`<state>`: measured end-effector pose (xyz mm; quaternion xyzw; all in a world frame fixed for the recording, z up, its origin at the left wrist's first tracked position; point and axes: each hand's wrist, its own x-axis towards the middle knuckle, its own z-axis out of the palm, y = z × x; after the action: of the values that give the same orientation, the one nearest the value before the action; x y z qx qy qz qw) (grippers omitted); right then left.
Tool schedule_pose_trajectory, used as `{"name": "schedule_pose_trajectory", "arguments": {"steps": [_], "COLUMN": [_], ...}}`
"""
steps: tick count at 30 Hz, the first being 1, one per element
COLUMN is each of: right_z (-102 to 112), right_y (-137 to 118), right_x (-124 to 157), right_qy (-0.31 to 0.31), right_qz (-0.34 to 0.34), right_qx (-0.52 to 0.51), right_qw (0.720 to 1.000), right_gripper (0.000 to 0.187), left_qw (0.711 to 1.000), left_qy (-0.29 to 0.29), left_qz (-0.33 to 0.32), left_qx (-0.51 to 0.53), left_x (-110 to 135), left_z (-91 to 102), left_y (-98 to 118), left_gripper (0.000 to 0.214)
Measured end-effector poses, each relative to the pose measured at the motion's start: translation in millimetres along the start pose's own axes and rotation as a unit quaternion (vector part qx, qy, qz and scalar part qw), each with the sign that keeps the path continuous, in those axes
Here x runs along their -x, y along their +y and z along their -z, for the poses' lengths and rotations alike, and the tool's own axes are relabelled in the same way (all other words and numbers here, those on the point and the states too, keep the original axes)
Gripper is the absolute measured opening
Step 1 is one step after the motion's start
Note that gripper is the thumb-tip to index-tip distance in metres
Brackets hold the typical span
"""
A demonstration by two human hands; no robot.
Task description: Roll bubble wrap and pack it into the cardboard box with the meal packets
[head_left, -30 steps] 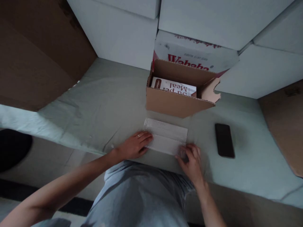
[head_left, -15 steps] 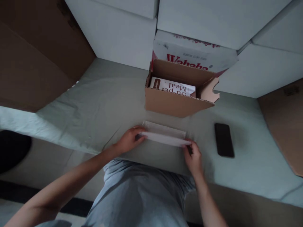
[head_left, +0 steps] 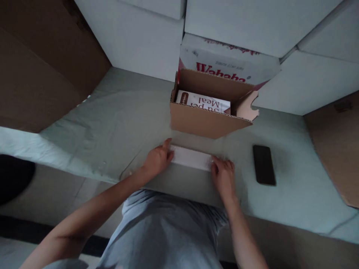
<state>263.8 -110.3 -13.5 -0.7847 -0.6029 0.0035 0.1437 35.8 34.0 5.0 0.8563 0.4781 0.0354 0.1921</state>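
A narrow white folded sheet [head_left: 191,157] lies on the cloth-covered surface in front of me; whether it is paper or thin plastic I cannot tell. My left hand [head_left: 159,158] grips its left end between thumb and fingers, with the index finger reaching over the far edge. At the right end, my right hand [head_left: 223,173] pinches the sheet, fingers curled over the top. Just beyond stands an open brown cardboard box [head_left: 207,120], holding white cartons [head_left: 209,101] printed "Super Meal" that appear upside down to me.
A black phone [head_left: 264,165] lies to the right on the green cloth [head_left: 117,112]. Large brown cartons stand at the left [head_left: 42,74] and right [head_left: 336,138]. Behind the open box are a printed "Wahaha" carton [head_left: 227,56] and stacked white boxes [head_left: 146,41].
The raised near flap of the white sheet has been folded away from me and down onto the rest. Both hands have moved slightly forward, and the right hand also inward to the left.
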Motion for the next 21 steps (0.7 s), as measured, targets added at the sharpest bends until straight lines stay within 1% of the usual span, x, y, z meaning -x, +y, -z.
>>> {"name": "schedule_pose_trajectory", "arguments": {"steps": [3, 4, 5, 6, 7, 8, 10, 12, 14, 16, 17, 19, 21], "right_z": [4, 5, 6, 7, 8, 10, 12, 16, 19, 20, 19, 15, 9], "right_y": [-3, -6, -11, -17, -24, -32, -45, -49, -44, -33, -29, -24, -27], "right_x": [-1, 0, 3, 6, 10, 14, 24, 32, 37, 38, 39, 40, 41], "right_qy": [-0.023, -0.033, -0.044, -0.054, -0.065, -0.077, -0.104, -0.113, -0.085, -0.053, -0.049, -0.069, -0.074], "right_qz": [-0.012, -0.018, -0.026, -0.033, -0.039, -0.041, -0.029, -0.006, 0.011, 0.035, 0.055, 0.103, 0.154], "right_qx": [0.011, 0.008, 0.002, -0.010, -0.028, -0.052, -0.117, -0.184, -0.225, -0.227, -0.219, -0.205, -0.212], "right_qw": [1.000, 0.999, 0.999, 0.998, 0.997, 0.995, 0.987, 0.976, 0.971, 0.972, 0.973, 0.971, 0.962], "right_gripper": [0.033, 0.033, 0.032, 0.032, 0.032, 0.031, 0.030, 0.029, 0.032, 0.044, 0.052, 0.063, 0.061], "left_qw": [0.989, 0.981, 0.974, 0.967, 0.962, 0.960, 0.962, 0.963, 0.958, 0.945, 0.937, 0.922, 0.905], "left_qy": [0.099, 0.119, 0.123, 0.108, 0.080, 0.050, 0.000, -0.030, -0.047, -0.057, -0.062, -0.074, -0.086], "left_qz": [-0.103, -0.146, -0.186, -0.225, -0.255, -0.270, -0.267, -0.263, -0.283, -0.320, -0.338, -0.371, -0.403], "left_qx": [-0.037, -0.045, -0.052, -0.057, -0.061, -0.064, -0.062, -0.046, -0.010, 0.037, 0.059, 0.085, 0.101], "left_x": [14, 21, 29, 37, 43, 49, 54, 53, 48, 42, 39, 33, 27], "left_z": [1.1, -0.5, -3.4, -7.4, -12.3, -17.7, -27.4, -32.9, -33.1, -29.5, -27.2, -23.2, -20.7], "left_y": [9, 14, 20, 26, 32, 37, 40, 35, 24, 13, 8, 1, -2], "left_gripper": [0.046, 0.045, 0.044, 0.044, 0.045, 0.046, 0.050, 0.054, 0.057, 0.061, 0.062, 0.060, 0.060]}}
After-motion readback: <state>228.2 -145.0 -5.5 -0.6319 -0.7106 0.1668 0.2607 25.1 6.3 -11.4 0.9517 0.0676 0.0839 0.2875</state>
